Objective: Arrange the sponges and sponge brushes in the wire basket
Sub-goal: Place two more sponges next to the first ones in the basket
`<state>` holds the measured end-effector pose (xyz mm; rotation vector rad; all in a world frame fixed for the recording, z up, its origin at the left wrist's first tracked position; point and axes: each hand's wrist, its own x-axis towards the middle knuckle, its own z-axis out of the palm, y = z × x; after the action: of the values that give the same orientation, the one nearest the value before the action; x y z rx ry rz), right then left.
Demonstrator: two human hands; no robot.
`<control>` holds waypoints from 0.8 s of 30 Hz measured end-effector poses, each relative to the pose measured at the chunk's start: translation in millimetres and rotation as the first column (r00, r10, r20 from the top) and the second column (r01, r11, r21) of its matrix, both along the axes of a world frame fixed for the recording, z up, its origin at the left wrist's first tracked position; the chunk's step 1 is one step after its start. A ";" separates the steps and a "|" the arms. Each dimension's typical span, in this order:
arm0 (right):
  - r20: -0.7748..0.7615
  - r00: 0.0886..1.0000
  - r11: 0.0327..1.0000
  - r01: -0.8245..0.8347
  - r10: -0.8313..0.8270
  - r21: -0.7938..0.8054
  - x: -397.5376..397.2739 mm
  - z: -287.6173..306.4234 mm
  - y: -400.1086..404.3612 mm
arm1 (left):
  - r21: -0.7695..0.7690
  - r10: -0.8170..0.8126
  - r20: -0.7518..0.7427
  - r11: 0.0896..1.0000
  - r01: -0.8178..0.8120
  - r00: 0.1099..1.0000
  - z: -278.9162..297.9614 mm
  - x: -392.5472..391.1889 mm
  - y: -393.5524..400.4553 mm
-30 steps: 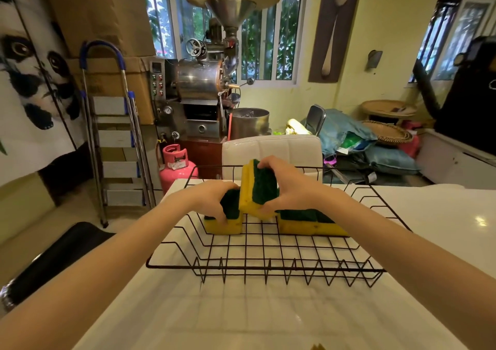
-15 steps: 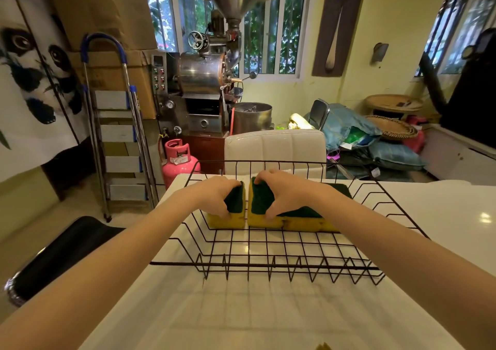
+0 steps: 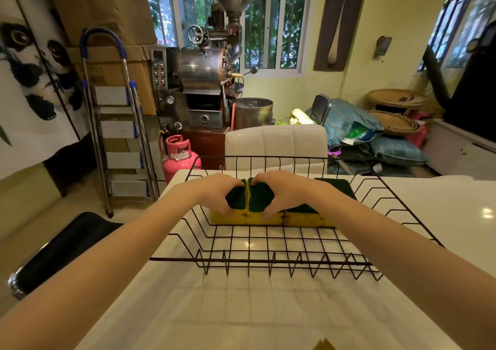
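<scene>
Tabletop [image 3: 268,317]: white and glossy, it fills the lower part of the head view and carries everything in the task.
Wire basket [image 3: 268,262]: black and open-topped, it stands on the tabletop toward the far edge, its zigzag front rail facing the person.
Right sponge [image 3: 306,216]: yellow with a dark green scouring top, it lies flat on the basket floor along the back wall, toward the basket's right side; its right end is hidden behind the right forearm.
Middle sponge [image 3: 261,202]: same colours, it lies flat, touching the right sponge on one side and the left sponge on the other.
Left sponge [image 3: 236,200]: same colours, it lies flat at the left end of the row, toward the basket's back left corner.
Right hand [image 3: 288,192]: it rests on top of the middle sponge, with fingers curled over the far edge and thumb against the near yellow face, gripping it.
Left hand [image 3: 217,192]: it rests on the left sponge in the mirror pose, fingers and thumb closed around it.
Row: the three sponges form one line, side by side and in contact.
</scene>
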<state>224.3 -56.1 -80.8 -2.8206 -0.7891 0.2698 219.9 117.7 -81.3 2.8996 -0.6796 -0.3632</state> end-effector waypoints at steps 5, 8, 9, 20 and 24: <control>0.103 0.995 0.994 -0.009 0.020 -0.107 -3.8 2.4 1.9 | 0.090 0.012 -0.031 0.996 -0.010 0.999 0.8 0.0 -4.7; 0.154 0.987 0.990 -0.011 0.033 -0.140 -11.3 2.2 5.2 | 0.138 0.000 0.007 0.990 -0.001 1.000 -0.3 -3.8 -7.7; 0.152 0.988 0.992 -0.017 0.036 -0.125 -14.3 1.7 5.7 | 0.145 -0.009 0.028 0.989 0.005 1.000 0.0 -6.3 -8.4; 0.062 0.997 0.982 0.033 -0.045 0.185 -65.1 26.3 -15.3 | -0.166 0.030 -0.048 0.985 -0.037 0.998 31.1 -68.8 -12.1; 0.099 0.993 0.943 0.030 -0.067 0.331 -108.2 37.6 -25.5 | -0.213 -0.048 0.053 0.975 0.058 0.997 51.3 -113.0 -19.8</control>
<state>116.0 -81.6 -43.2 -2.5496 -0.7091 -0.0254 106.9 97.9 -30.1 2.6972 -0.7542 -0.2114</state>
